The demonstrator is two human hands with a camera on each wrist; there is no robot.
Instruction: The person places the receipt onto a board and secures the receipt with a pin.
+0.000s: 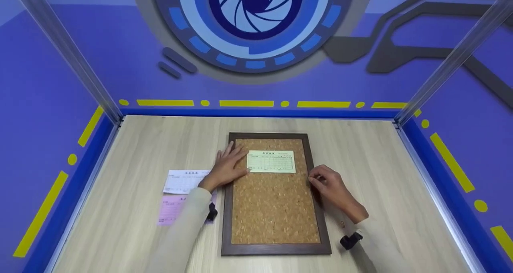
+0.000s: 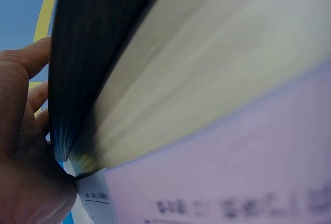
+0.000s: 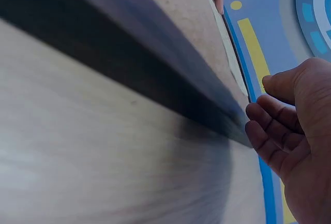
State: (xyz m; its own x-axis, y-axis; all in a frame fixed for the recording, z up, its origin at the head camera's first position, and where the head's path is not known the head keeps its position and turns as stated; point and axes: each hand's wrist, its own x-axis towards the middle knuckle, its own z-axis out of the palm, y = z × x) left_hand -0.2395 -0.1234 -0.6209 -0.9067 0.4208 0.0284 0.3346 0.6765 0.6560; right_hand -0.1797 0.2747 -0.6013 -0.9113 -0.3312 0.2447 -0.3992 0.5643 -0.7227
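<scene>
Pale wood-grain tabletop (image 1: pixel 132 156), boxed in by blue-purple walls w/ yellow dashes and a round shutter graphic on the back wall. One cork board (image 1: pixel 272 209) in a dark frame lay flat mid-tabletop. Three paper slips total: one green slip (image 1: pixel 271 161) on the cork, upper part; one white slip (image 1: pixel 183 181) and one pink slip (image 1: pixel 171 209) left of the frame, partly hidden by the left sleeve. Left hand (image 1: pixel 227 166) lay flat, fingers straight, tips at the green slip's left edge. Right hand (image 1: pixel 329 185) sat at the frame's right edge, fingers loosely curled, gripping nothing. Print on slips too small to read; wrist views mostly blur.
</scene>
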